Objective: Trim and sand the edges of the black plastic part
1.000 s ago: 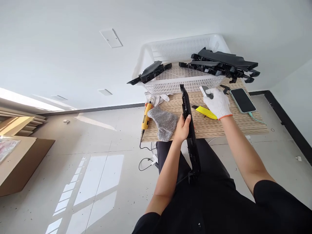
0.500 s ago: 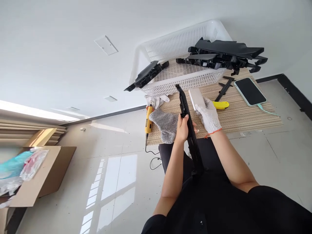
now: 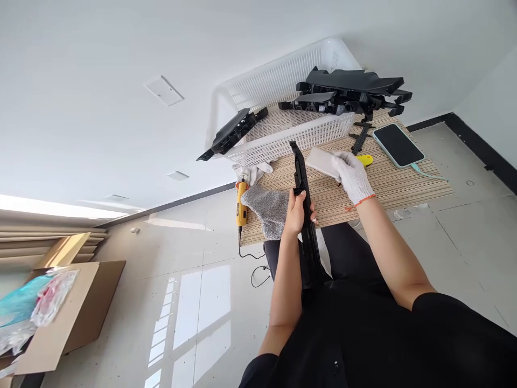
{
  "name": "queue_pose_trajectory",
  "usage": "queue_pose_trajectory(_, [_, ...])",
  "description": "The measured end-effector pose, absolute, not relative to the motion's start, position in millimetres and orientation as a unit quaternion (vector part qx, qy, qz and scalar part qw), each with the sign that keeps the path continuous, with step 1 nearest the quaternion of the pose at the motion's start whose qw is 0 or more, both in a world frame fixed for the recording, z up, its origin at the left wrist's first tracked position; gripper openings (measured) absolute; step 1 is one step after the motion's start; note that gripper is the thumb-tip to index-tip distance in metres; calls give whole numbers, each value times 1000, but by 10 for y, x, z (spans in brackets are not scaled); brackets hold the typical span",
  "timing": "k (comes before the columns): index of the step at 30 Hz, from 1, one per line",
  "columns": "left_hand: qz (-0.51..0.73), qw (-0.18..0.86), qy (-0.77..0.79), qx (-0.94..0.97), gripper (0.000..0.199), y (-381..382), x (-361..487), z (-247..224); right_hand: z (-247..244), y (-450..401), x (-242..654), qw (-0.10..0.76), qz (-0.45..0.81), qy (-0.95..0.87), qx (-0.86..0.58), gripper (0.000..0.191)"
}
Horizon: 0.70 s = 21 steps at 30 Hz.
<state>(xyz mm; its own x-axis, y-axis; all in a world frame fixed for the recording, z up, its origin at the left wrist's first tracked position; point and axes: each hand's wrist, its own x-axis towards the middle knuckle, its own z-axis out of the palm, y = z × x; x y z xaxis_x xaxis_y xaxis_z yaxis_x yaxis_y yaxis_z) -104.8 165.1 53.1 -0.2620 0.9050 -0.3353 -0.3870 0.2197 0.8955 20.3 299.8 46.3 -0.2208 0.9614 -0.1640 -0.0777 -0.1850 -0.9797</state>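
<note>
My bare left hand [image 3: 295, 214] is closed around a long, narrow black plastic trim piece [image 3: 309, 245], its thumb on the near face. The piece stands lengthwise in front of my body, its far end over the table. In a white knit glove with an orange cuff, my right hand [image 3: 352, 177] grips a flat white rectangular block [image 3: 322, 161]. The block is to the right of the trim piece, apart from it. A grey cloth [image 3: 266, 207] lies just left of my left hand. Behind my right hand a yellow-handled tool [image 3: 365, 160] is partly hidden.
A white plastic basket [image 3: 278, 139] at the back bears several black plastic parts [image 3: 347, 89]. On the striped table [image 3: 335, 207] are a yellow corded tool [image 3: 241, 205], another white glove [image 3: 258, 171], black calipers [image 3: 361, 139] and a charging phone [image 3: 398, 145]. A cardboard box [image 3: 89, 307] stands left.
My right hand and the white block have turned, so the block now lies more sideways, and the hand is farther from the trim piece. My left hand keeps its grip. The view has shifted slightly.
</note>
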Motion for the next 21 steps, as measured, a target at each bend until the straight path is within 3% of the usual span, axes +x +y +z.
queue_pose_trajectory(8, [553, 561, 546, 285, 37, 1652, -1028, 487, 434, 2900, 307, 387, 629, -516, -434, 40])
queue_pose_trajectory(12, [531, 565, 549, 312, 40, 1656, -1031, 456, 395, 2900, 302, 451, 594, -487, -454, 42])
queue_pose_trajectory(21, [530, 566, 532, 341, 41, 1674, -1057, 413, 354, 2898, 323, 402, 616, -561, -380, 43])
